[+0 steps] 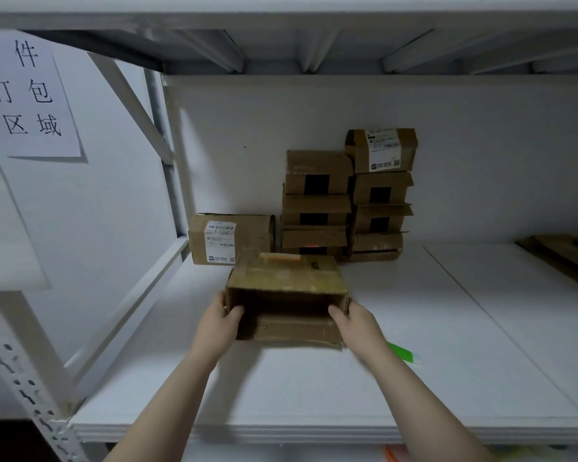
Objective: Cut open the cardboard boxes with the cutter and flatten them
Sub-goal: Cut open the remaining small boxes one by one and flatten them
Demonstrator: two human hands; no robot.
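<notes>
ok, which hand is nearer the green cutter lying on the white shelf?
Right. The right hand grips the right wall of the open brown cardboard box, just up-left of the green cutter; the left hand grips its left wall, farther off.

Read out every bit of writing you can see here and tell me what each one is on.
"寄件 打包 区域": large black characters in three rows on the paper sheet at upper left.
Too blurred to read: barcode and print on the left shipping label, stuck on the lone box.
Too small and blurred: the upper shipping label on the topmost box.
Unreadable: a small dark mark on the open box in front.
</notes>
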